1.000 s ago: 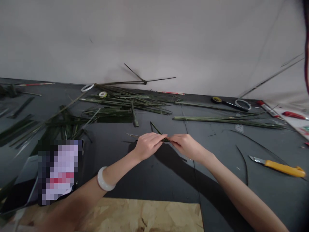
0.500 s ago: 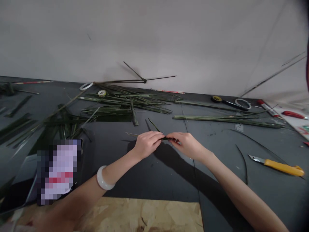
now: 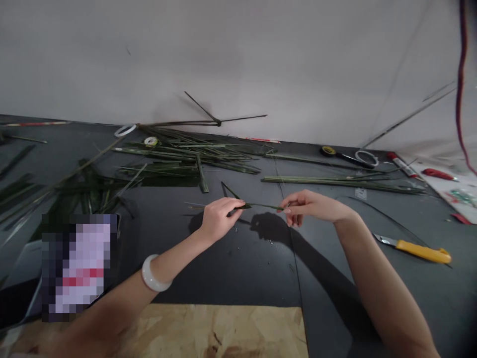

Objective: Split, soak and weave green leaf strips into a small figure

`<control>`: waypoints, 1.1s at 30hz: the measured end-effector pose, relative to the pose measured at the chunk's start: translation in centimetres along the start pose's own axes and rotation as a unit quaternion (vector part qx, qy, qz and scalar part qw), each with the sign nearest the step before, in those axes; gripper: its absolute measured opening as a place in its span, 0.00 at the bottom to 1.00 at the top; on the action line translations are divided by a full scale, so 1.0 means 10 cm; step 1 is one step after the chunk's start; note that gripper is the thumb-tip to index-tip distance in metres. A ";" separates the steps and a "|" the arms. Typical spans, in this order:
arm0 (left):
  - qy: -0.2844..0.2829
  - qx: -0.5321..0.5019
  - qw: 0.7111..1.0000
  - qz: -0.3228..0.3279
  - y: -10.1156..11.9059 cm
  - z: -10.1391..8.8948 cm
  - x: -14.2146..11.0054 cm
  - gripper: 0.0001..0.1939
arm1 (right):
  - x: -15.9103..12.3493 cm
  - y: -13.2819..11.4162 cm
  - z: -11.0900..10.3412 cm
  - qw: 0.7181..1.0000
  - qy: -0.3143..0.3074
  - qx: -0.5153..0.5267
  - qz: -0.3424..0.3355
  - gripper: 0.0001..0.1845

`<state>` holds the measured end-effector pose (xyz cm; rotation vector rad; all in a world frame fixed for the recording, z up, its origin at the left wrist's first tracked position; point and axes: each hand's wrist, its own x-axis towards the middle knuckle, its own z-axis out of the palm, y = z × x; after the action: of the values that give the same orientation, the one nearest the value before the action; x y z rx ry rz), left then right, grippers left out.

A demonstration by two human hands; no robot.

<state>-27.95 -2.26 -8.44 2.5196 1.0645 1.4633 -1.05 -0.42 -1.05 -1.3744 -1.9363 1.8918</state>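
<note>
My left hand (image 3: 220, 217) pinches a small folded piece of green leaf strip, and one thin end of it sticks up behind my fingers. From that piece a narrow green leaf strip (image 3: 265, 206) runs to the right. My right hand (image 3: 303, 206) grips its far end between thumb and fingers, so the strip stretches nearly level between both hands, above the dark tabletop. Thin pale ends poke out left of my left hand. A white bangle (image 3: 153, 273) circles my left wrist. How the leaf is folded inside my left fingers is hidden.
Green leaf strips (image 3: 201, 154) are heaped along the wall, with a longer bundle (image 3: 343, 184) to the right. A yellow-handled knife (image 3: 423, 251) lies at right. Black-handled scissors, tape rolls and a white ring are at the back. A blurred-out screen (image 3: 84, 263) stands at left; a wooden board (image 3: 219, 330) is nearest.
My right hand has moved right, away from my left hand, and the strip now shows stretched between them. The whole view has shifted slightly, with things sitting further left.
</note>
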 end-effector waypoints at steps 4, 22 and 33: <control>-0.002 -0.004 0.999 -0.033 -0.01 0.01 -0.01 0.04 | 0.06 0.01 0.06 0.996 0.078 0.042 -0.020 0.19; -0.006 -0.044 0.998 -0.055 0.06 0.02 -0.01 0.04 | 0.44 0.03 0.56 0.964 0.193 0.059 -0.171 0.12; -0.051 -0.037 0.998 -0.013 0.04 0.03 -0.03 0.05 | 0.43 0.09 0.59 0.947 0.196 -0.059 -0.247 0.23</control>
<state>-27.54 -2.66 -8.68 2.4909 1.0038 1.3271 -6.85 -2.20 -5.25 -1.0493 -1.9656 1.1928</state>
